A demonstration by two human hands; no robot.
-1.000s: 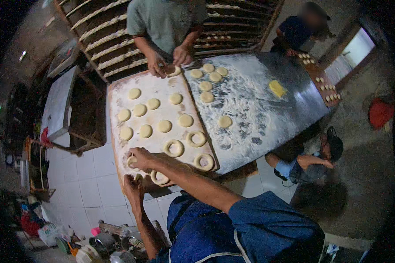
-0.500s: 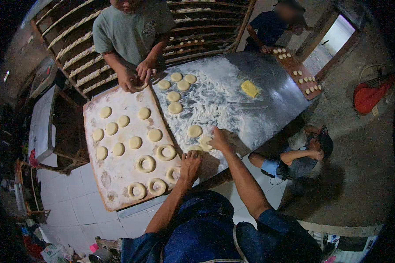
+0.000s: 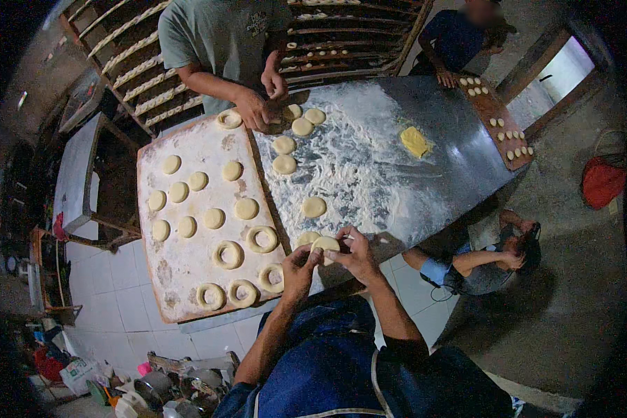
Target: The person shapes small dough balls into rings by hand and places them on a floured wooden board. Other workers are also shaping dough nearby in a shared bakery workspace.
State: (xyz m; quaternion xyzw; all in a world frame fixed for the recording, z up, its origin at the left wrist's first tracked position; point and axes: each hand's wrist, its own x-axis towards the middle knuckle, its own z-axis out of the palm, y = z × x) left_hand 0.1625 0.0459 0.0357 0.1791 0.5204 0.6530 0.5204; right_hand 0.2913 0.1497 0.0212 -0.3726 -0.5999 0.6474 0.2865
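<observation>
Between my two hands, a flat round of pale dough (image 3: 325,244) is held up at the near edge of the floured metal table (image 3: 435,198). My left hand (image 3: 299,274) grips its lower left side with thumb and fingers. My right hand (image 3: 359,258) pinches it from the right. Just behind it, partly hidden, lies another dough round (image 3: 305,239); a further dough disc (image 3: 313,207) rests beyond. Left of my hands, a floured wooden board (image 3: 188,265) carries several plain discs and several dough rings (image 3: 260,239).
Across the table a co-worker's hand (image 3: 253,110) reaches toward discs by a dough ring (image 3: 229,119) on the board. A yellow lump (image 3: 415,142) sits on the metal. Another person stands by a tray (image 3: 493,111) of small dough pieces; someone crouches at right. Racks (image 3: 369,42) stand behind.
My right hand has lifted a dough round off the table, and my left hand has joined it there. The co-worker's ring now lies on the board, and their hand has moved to the discs.
</observation>
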